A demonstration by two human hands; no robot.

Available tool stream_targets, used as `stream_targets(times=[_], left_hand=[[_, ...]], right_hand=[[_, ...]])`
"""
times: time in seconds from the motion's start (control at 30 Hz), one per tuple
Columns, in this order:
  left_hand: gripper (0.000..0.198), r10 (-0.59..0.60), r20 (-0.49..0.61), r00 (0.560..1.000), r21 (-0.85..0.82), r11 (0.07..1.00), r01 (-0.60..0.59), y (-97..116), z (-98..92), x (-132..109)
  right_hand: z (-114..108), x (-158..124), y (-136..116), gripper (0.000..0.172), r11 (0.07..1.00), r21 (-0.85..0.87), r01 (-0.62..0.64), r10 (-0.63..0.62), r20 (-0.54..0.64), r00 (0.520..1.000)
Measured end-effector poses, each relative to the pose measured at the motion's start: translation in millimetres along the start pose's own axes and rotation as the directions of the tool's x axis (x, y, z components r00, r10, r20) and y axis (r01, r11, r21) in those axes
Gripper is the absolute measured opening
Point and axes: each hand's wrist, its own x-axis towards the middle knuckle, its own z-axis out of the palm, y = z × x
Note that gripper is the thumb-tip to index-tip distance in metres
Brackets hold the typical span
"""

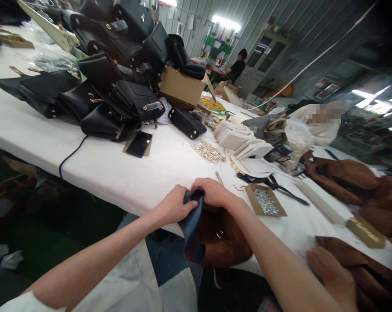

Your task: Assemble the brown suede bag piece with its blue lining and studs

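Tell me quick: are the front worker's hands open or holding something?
Left hand: closed, holding the blue material.
Right hand: closed, holding it too.

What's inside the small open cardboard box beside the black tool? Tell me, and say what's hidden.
The cardboard box holds a heap of small silvery pieces. The top layer covers whatever lies beneath, so that can't be seen.

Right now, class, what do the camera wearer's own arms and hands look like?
The left hand and right hand are gloveless, with no watch or bracelet showing. Both forearms are bare. A white sleeve shows near the left elbow; any right sleeve is out of view.
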Motion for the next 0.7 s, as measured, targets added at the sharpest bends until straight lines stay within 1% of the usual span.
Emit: stream_targets(times=[0.1, 0.13, 0.2, 0.27, 0.33, 0.37, 0.43, 0.5, 0.53, 0.57, 0.6, 0.63, 0.67, 0.7], left_hand=[[0.035, -0.071, 0.002, 0.997, -0.026, 0.997, 0.071, 12.9, -3.1, -5.6], [0.036, -0.075, 0.018, 0.997, -0.042, 0.996, 0.075, 16.0, -5.0, -8.0], [0.044, -0.060, 0.055, 0.997, -0.097, 0.993, 0.065, 20.4, -11.2, -13.4], [0.059, -0.009, 0.112, 0.994, -0.189, 0.981, 0.030, 24.3, -21.1, -19.9], [0.073, 0.099, 0.179, 0.979, -0.304, 0.952, -0.041, 30.3, -33.6, -27.1], [0.075, 0.162, 0.203, 0.966, -0.367, 0.927, -0.078, 34.6, -39.7, -30.7], [0.066, 0.275, 0.222, 0.935, -0.498, 0.857, -0.134, 45.9, -49.5, -37.0], [0.060, 0.368, 0.229, 0.901, -0.604, 0.779, -0.165, 59.6, -52.6, -42.3], [0.058, 0.406, 0.233, 0.884, -0.634, 0.753, -0.179, 66.3, -50.9, -44.7], [0.052, 0.438, 0.229, 0.869, -0.648, 0.735, -0.200, 72.0, -46.9, -47.1], [0.043, 0.464, 0.215, 0.859, -0.648, 0.726, -0.230, 76.4, -41.1, -49.8], [0.033, 0.486, 0.188, 0.853, -0.638, 0.721, -0.270, 79.1, -33.7, -52.5], [0.027, 0.509, 0.153, 0.847, -0.619, 0.718, -0.319, 80.0, -25.4, -55.4], [0.029, 0.537, 0.110, 0.836, -0.593, 0.711, -0.378, 79.3, -17.0, -58.2]], right_hand=[[4.1, -10.5, -9.1, 0.003, 1.000, -0.026, -0.010, 0.009, -0.060, 0.998], [6.5, -15.5, -12.0, 0.002, 0.999, -0.041, 0.001, -0.005, -0.095, 0.995], [11.9, -28.8, -16.8, 0.008, 0.998, -0.067, 0.018, -0.030, -0.185, 0.982], [16.5, -47.7, -22.1, 0.010, 0.996, -0.093, 0.020, -0.048, -0.313, 0.948], [18.9, -72.5, -29.6, 0.008, 0.992, -0.124, 0.032, -0.087, -0.470, 0.879], [19.3, -86.5, -34.5, 0.010, 0.988, -0.147, 0.037, -0.111, -0.540, 0.834], [19.8, -116.4, -45.5, 0.014, 0.978, -0.206, 0.036, -0.165, -0.653, 0.739], [22.0, -145.4, -56.6, 0.017, 0.964, -0.265, 0.031, -0.222, -0.732, 0.644], [24.3, -158.5, -61.7, 0.019, 0.958, -0.287, 0.027, -0.245, -0.763, 0.598], [27.5, -170.3, -66.1, 0.022, 0.954, -0.299, 0.019, -0.259, -0.788, 0.559], [31.5, -180.6, -69.9, 0.025, 0.953, -0.304, 0.007, -0.261, -0.807, 0.530], [36.2, -189.3, -73.1, 0.028, 0.954, -0.300, -0.014, -0.251, -0.821, 0.513], [41.3, -196.7, -75.7, 0.030, 0.955, -0.293, -0.038, -0.236, -0.832, 0.502], [46.6, -203.0, -78.0, 0.031, 0.956, -0.288, -0.061, -0.221, -0.840, 0.496]])
